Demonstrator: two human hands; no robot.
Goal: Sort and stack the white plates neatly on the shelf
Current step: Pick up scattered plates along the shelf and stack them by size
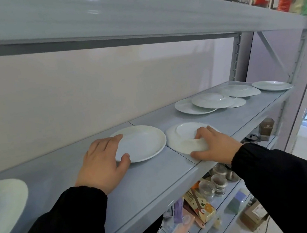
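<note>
**A:** How far along is the stacking?

**B:** Barely begun, I'd judge. The shelf (156, 176) carries every plate in view, yet no tidy stack shows anywhere on it.

**A:** Where is the biggest job?

**B:** It's the far cluster (212, 100) toward the right end. About 5 white plates lie there overlapped and skewed, and 1 is mostly hidden under the others. Whether the rightmost touches its neighbour, I cannot tell. That whole cluster needs squaring up.

**A:** What comes after that?

**B:** There's the left-edge plate (4, 202), cut off by the frame and well apart from the rest. It looks large, so it may belong at the bottom of a pile.

**A:** And the ones close by?

**B:** There are 2 near the front edge, just beside each other. The upright plate (142, 143) sits face up, and the upturned plate (183, 132) lies foot-ring up.

**A:** And the hands?

**B:** Both are gripping. The left hand (100, 161) holds the upright plate's left rim, with fingers over the far side and thumb on the near side. The right hand (216, 145) curls its fingers onto the upturned plate, with the thumb at its near rim. My guess is that these 2 get joined first. After that, roughly 6 more plates are left to sort.
</note>
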